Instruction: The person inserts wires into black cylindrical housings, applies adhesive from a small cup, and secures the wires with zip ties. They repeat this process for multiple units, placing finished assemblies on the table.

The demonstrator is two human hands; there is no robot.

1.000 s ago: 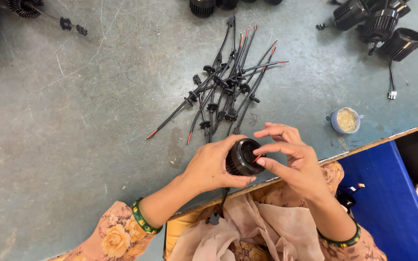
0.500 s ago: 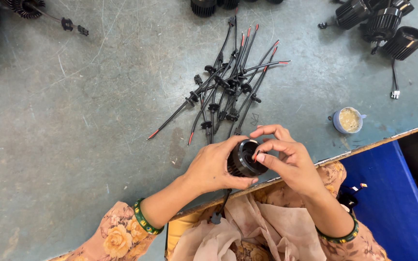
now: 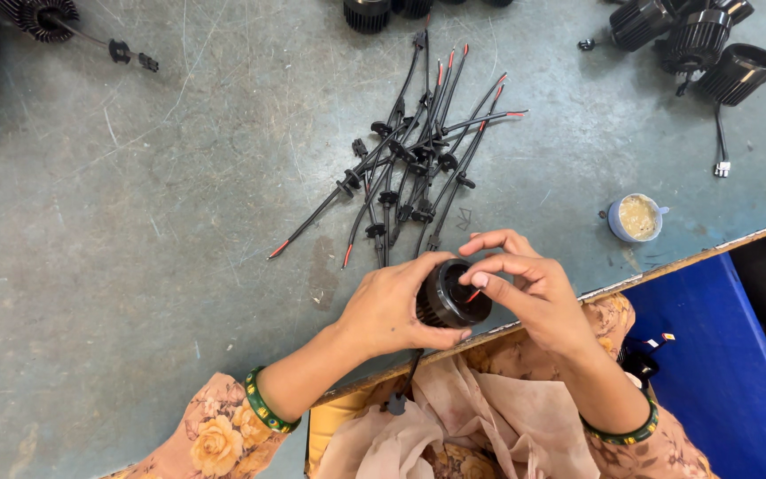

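Right at the fingertips of the right hand [image 3: 532, 288] a thin red-tipped wire [image 3: 472, 295] is pinched between thumb and forefinger, the other fingers fanned loosely above it. Its end sits at the mouth of a black ribbed round housing [image 3: 450, 297], which the left hand [image 3: 392, 306] wraps from the side, fingers curled closed around its body and thumb under it. Both hands meet over the near edge of the grey-green table [image 3: 135, 266]. Below the housing a black lead [image 3: 401, 390] hangs down past the table edge toward the person's lap. Just beyond the fingers, farther out on the table, lies a loose pile of black cables with red ends [image 3: 414, 168], fanned like sticks. Off to the right of the right hand stands a small blue cup of pale paste [image 3: 636, 218]. Well beyond that, at the far right corner, sit several more black ribbed housings [image 3: 698, 40]; others lie at the far left corner [image 3: 42, 16].
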